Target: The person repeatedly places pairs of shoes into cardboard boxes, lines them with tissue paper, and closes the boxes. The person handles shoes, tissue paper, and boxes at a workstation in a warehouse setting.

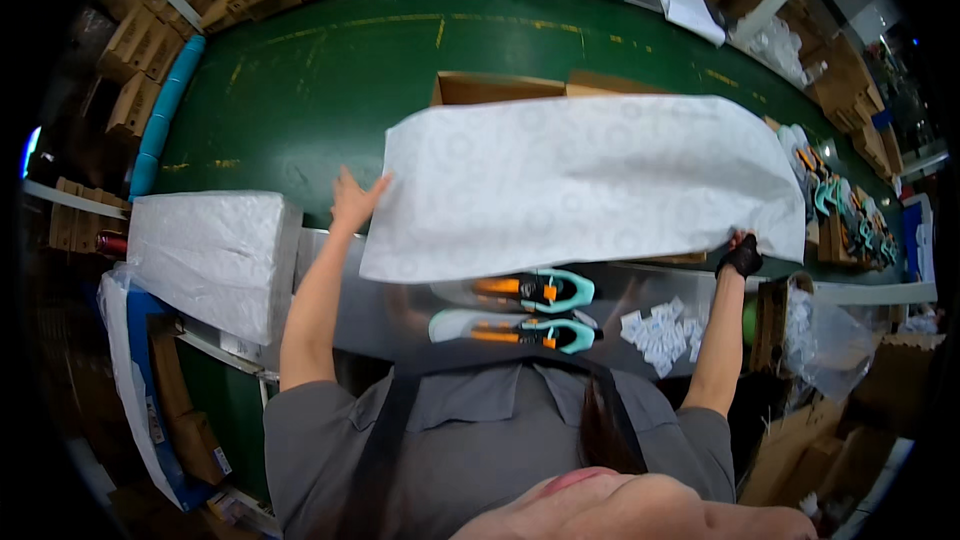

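Observation:
A wide sheet of pale printed wrapping paper (590,185) spreads in front of me, over an open cardboard box (497,89) whose far edge shows behind it. My right hand (741,254), in a dark fingerless glove, pinches the paper's near right edge. My left hand (357,202) is beside the sheet's left edge with its fingers spread; I cannot tell whether the thumb touches it. Close to my body, a pair of grey, orange and mint sports shoes lies on the metal ledge, one shoe (520,330) nearer, the other shoe (530,290) partly under the paper.
A thick stack of white paper (210,255) lies at the left. Small white sachets (660,336) are heaped near my right forearm. The green conveyor belt (330,70) runs across behind the box. More shoes (850,205) stand at the right, and a plastic bag (830,345) hangs nearer.

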